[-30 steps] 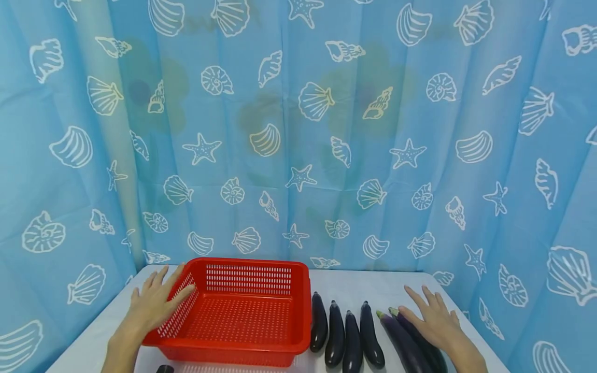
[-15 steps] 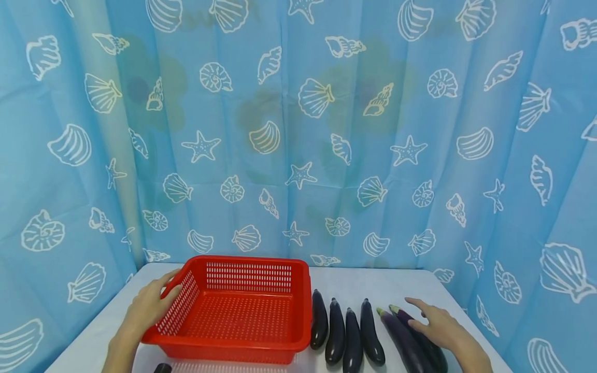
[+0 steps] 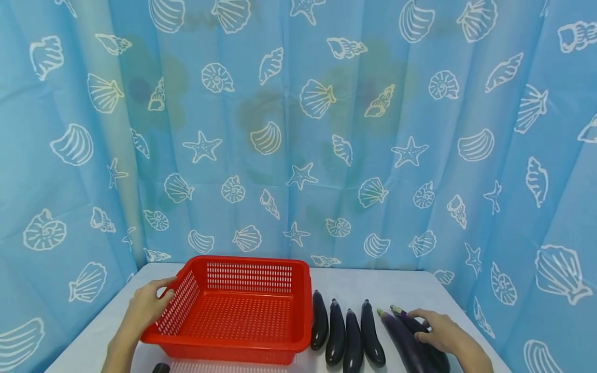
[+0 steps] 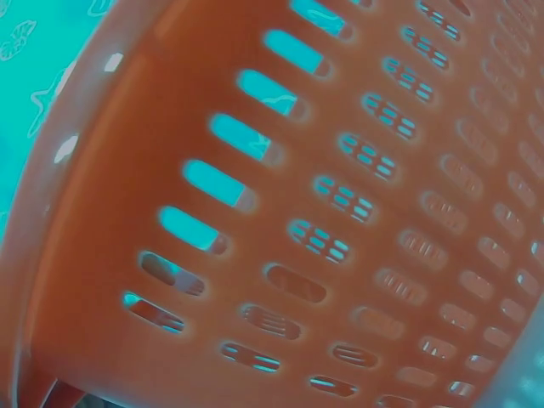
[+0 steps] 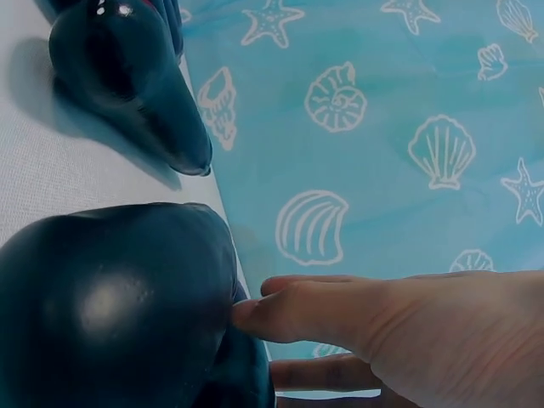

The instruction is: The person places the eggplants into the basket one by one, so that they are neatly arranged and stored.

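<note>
At the left, my left hand (image 3: 145, 309) holds the left rim of a red perforated plastic basket (image 3: 247, 349), with thumb and fingers at the edge; the basket's inside is bare. The left wrist view shows only the slotted basket wall (image 4: 127, 212), not the hand. My right hand (image 3: 440, 331) grips the upper part of the rightmost eggplant (image 3: 439, 358), which lies on the table. Beside it lies another large eggplant (image 3: 406, 344) with a green stem end. In the right wrist view the thumb (image 5: 263, 316) touches dark eggplant skin, and the other fingers are partly hidden.
Several slimmer dark eggplants (image 3: 336, 334) lie side by side between the basket and the large ones. A small black object (image 3: 160, 368) shows at the bottom edge. A blue shell-print curtain (image 3: 298, 155) surrounds the white table (image 3: 359, 284).
My left hand has come down from above the basket's left side onto its rim. My right hand has lowered from an open spread onto the rightmost eggplant, its fingers curling round it.
</note>
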### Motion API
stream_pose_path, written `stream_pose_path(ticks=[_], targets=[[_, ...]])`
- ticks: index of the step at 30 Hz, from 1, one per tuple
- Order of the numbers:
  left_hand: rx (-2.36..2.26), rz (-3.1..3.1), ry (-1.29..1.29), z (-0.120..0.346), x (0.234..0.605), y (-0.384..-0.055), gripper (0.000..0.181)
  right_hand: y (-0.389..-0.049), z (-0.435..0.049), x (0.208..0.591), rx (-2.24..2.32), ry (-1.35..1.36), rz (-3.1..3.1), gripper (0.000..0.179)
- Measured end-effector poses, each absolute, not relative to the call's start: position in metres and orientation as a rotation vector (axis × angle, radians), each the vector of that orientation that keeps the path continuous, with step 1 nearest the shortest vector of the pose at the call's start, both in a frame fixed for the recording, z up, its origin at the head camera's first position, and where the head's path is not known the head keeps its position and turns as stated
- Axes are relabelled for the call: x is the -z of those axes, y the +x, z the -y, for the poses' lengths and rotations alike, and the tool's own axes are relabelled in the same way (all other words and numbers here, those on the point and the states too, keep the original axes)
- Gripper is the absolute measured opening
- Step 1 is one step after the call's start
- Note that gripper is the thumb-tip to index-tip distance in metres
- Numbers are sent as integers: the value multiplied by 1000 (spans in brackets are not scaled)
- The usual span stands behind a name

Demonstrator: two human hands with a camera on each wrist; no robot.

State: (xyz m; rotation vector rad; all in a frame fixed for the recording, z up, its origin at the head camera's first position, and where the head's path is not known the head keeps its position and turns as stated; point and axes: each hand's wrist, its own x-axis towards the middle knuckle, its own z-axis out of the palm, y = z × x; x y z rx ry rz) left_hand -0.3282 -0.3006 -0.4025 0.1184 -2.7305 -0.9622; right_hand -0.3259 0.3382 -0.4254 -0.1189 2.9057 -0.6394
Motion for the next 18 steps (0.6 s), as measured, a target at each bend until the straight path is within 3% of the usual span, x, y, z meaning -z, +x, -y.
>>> stream_pose_path(ticks=[18], targets=[[1078, 2772, 153, 300, 405, -329, 56, -327, -345, 434, 647, -62, -2870, 43]])
